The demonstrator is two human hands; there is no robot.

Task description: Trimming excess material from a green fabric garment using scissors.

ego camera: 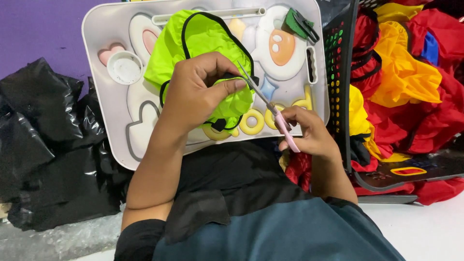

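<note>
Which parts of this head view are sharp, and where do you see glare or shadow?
Head view: left hand, green fabric and scissors in the right hand are sharp; soft, even light; mild glare on the black bags; faint shadow under the fabric on the tray; slight wide-angle bend at edges.

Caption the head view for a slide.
Left hand pinches neon-green fabric on a lap tray while right hand snips with pink-handled scissors.

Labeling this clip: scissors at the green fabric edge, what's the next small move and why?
Probably close the scissors for a short snip. The blades stand open at the black trim of the lime green fabric, which the left hand pinches beside the tips; the right hand grips the pink handles.
</note>
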